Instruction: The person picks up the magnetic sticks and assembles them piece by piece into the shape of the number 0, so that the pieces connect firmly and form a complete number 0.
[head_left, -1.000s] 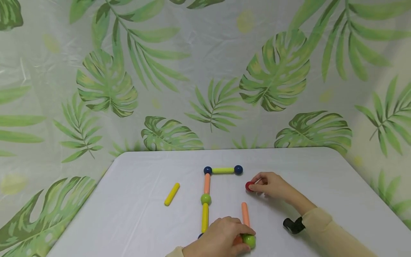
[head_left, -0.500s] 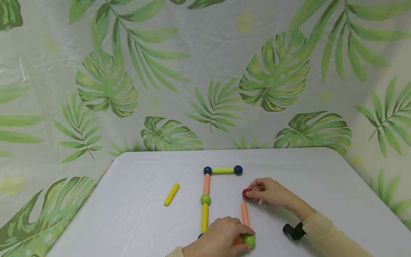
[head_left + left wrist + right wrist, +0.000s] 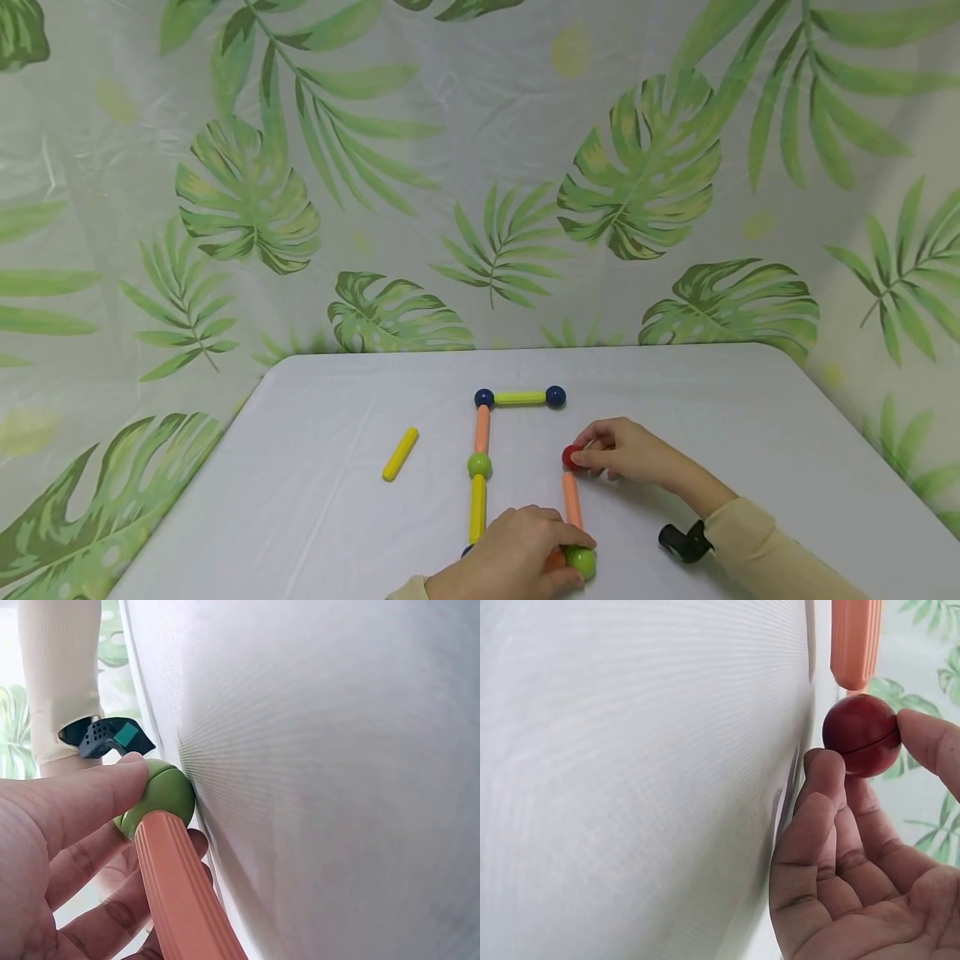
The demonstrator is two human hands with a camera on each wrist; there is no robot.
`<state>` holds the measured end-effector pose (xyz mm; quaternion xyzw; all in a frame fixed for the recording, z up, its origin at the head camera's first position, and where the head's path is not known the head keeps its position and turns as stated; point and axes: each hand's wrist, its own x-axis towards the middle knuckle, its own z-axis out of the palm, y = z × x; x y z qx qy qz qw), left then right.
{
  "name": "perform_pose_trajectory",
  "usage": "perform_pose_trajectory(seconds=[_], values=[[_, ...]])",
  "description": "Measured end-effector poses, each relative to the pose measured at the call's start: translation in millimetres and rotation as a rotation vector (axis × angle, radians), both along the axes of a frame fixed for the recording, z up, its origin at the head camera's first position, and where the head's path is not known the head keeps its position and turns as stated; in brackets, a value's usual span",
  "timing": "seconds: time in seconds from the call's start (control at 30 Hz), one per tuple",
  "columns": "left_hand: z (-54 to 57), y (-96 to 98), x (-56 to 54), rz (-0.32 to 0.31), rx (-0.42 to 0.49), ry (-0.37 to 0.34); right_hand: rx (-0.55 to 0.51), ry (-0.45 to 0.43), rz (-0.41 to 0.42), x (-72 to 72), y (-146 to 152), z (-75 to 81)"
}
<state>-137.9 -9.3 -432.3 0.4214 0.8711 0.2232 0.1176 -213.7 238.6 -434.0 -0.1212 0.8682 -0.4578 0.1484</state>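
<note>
At the near side of the white table, my left hand (image 3: 513, 554) grips a green ball (image 3: 582, 565) between thumb and fingers. The left wrist view shows an orange ridged rod (image 3: 184, 892) meeting this ball (image 3: 166, 799). From the same ball another orange rod (image 3: 572, 502) extends away across the table. By that rod's far end, my right hand (image 3: 628, 454) pinches a red ball (image 3: 567, 457) with thumb and fingertips. Seen from the right wrist, the red ball (image 3: 861, 733) is right at the rod's rounded tip (image 3: 853, 664).
Left of the hands runs a chain: a yellow rod (image 3: 477, 508), a green ball (image 3: 479, 465), an orange rod (image 3: 482, 429), a navy ball (image 3: 484, 398), a lime rod (image 3: 520, 398) and another navy ball (image 3: 556, 397). One loose yellow rod (image 3: 401, 454) lies further left.
My right hand has brought the red ball nearer and slightly left, to the far end of the orange rod. The left hand stays on the green ball.
</note>
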Motion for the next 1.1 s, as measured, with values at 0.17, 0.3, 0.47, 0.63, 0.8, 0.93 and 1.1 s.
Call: perform_pose_trajectory(seconds=[0.17, 0.3, 0.47, 0.63, 0.8, 0.93, 1.1], values=[[0.3, -0.1, -0.1, 0.004, -0.002, -0.008, -0.008, -0.008, 0.011, 0.2, -2.0, 1.1], [0.2, 0.1, -0.6, 0.005, -0.003, -0.012, -0.014, -0.005, 0.026, 0.5, -3.4, 2.1], [-0.4, 0.5, -1.3, 0.001, -0.003, -0.013, -0.006, 0.001, 0.031, 0.6, -4.3, 3.1], [-0.4, 0.4, -1.6, -0.008, 0.002, 0.016, -0.01, -0.005, 0.03, 0.7, -5.1, 3.1], [0.5, 0.2, -1.7, -0.012, 0.001, 0.015, -0.01, -0.01, 0.029, 1.9, -5.7, 1.9], [2.6, -0.7, -1.9, 0.002, -0.008, -0.008, -0.005, -0.003, 0.027, 3.6, -6.4, 2.7], [6.3, -6.6, -1.9, -0.015, 0.05, 0.069, 0.0, 0.005, 0.028, 5.9, -7.3, 5.0]])
